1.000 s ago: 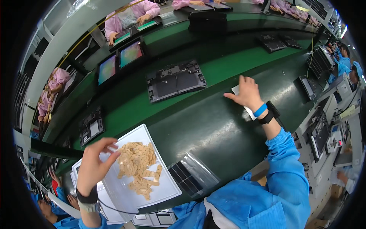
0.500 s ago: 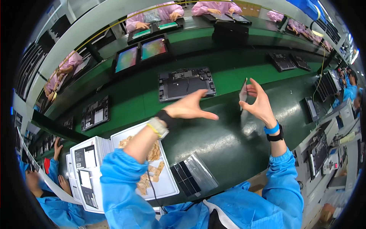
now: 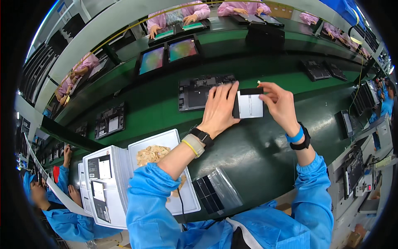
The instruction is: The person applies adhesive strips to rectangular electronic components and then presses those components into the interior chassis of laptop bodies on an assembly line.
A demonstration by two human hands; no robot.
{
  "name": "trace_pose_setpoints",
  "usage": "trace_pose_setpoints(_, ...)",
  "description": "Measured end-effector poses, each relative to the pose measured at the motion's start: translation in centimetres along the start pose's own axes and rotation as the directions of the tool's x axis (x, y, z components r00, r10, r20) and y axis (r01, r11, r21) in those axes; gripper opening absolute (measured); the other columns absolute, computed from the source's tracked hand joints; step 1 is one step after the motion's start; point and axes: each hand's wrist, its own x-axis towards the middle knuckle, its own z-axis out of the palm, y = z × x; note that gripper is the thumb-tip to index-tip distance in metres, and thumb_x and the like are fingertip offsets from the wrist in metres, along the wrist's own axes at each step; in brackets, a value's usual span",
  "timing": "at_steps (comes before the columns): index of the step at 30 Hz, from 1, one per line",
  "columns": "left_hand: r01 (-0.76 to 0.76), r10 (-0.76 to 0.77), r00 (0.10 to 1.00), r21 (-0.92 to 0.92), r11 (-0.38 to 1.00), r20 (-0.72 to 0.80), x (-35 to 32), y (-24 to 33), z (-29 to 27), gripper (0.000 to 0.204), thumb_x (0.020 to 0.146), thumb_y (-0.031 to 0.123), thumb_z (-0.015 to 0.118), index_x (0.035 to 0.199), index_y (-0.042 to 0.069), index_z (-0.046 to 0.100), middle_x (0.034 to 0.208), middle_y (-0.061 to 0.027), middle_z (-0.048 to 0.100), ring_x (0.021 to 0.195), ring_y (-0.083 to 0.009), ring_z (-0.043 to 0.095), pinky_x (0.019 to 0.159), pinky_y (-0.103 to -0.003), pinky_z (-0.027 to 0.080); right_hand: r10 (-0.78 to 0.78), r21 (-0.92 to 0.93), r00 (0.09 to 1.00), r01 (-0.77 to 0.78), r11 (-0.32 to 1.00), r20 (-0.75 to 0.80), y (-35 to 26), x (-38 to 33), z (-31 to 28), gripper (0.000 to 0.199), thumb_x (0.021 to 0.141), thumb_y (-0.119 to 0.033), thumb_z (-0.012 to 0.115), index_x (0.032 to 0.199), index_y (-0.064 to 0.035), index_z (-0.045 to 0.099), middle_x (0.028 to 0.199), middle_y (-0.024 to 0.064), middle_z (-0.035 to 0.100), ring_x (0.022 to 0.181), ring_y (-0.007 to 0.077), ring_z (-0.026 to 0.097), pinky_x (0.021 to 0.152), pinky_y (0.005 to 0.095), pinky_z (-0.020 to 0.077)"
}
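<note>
Co-worker at far left: a person in a blue smock (image 3: 62, 220) is sitting low beside the stacked white trays (image 3: 105, 186), hands near the stack.
White tray: a shallow white tray (image 3: 163, 139) is lying on the green bench, holding a heap of small tan adhesive pieces (image 3: 151, 154); the person's left forearm is crossing over it.
Clear pack: a transparent tray with black strips (image 3: 215, 195) is lying just beside the white tray, near the bench's front edge.
Left hand: the left hand (image 3: 219, 108) is reaching forward with fingers stretched out and close together, their tips lying against the left edge of the black-and-white card; a black watch and a beige wrist strap are sitting on the wrist.
Held part: a small rectangular card (image 3: 248, 103), black at its borders with a white panel, is being held up between both hands above the bench, in front of an open dark device chassis (image 3: 199, 91).
Right hand: the right hand (image 3: 282, 106) is pinching the card's right edge between thumb and fingers; a tiny pale scrap is showing at the fingertips.
Far side: workers in pink smocks (image 3: 174, 16) are sitting across the line behind two lit tablet screens (image 3: 168, 56).
</note>
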Motion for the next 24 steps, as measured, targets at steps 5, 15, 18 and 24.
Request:
trace_pose_setpoints(5, 0.409, -0.408, 0.912, 0.190, 0.892, -0.051, -1.8, -7.3, 4.4, 0.117, 0.075, 0.061, 0.084, 0.152, -0.013, 0.036, 0.162, -0.0312, 0.034, 0.154, -0.0442, 0.027, 0.128, -0.054, 0.020, 0.026, -0.080, 0.978, -0.044, 0.996, -0.209, 8.9, 3.5, 2.1, 0.030, 0.088, 0.007, 0.072, 0.117, 0.0013, 0.072, 0.104, 0.0200, 0.078, 0.092, 0.0259, 0.079, 0.077, 0.0316, 0.0613)
trace_pose_setpoints(15, 0.375, -0.448, 0.892, -0.469, 0.799, -0.050, -3.3, -9.3, 4.7, 0.051, 0.083, -0.007, 0.074, 0.129, 0.006, 0.057, 0.106, -0.0140, 0.070, 0.091, -0.0299, 0.071, 0.080, -0.042, 0.057, 0.144, -0.074, 0.988, -0.148, 0.986, -0.064, 12.1, 9.7, 9.3, 0.043, 0.078, -0.007, 0.085, 0.118, 0.0000, 0.072, 0.107, 0.0161, 0.077, 0.088, 0.0235, 0.077, 0.083, 0.0354, 0.0628)
trace_pose_setpoints(18, 0.277, -0.391, 0.915, -0.548, 0.789, -0.101, -2.6, -10.0, 2.8, 0.060, 0.079, -0.010, 0.079, 0.133, 0.005, 0.058, 0.108, -0.0127, 0.074, 0.086, -0.0219, 0.074, 0.077, -0.031, 0.060, 0.114, 0.020, 0.991, -0.115, 0.993, 0.075, 12.7, 9.8, 11.3, 0.045, 0.078, -0.007, 0.086, 0.120, 0.0025, 0.071, 0.107, 0.0169, 0.077, 0.091, 0.0226, 0.076, 0.085, 0.0348, 0.0629)
trace_pose_setpoints(24, 0.214, -0.214, 0.977, 0.177, 0.961, -0.020, -4.0, -14.5, 0.2, 0.123, 0.054, 0.039, 0.101, 0.155, 0.006, 0.041, 0.156, -0.0195, 0.049, 0.147, -0.0394, 0.042, 0.121, -0.049, 0.036, 0.069, 0.002, 0.969, -0.072, 0.997, 0.235, 10.5, 9.4, 13.7, 0.045, 0.079, -0.008, 0.086, 0.120, 0.0032, 0.071, 0.106, 0.0185, 0.076, 0.097, 0.0269, 0.075, 0.091, 0.0366, 0.0610)
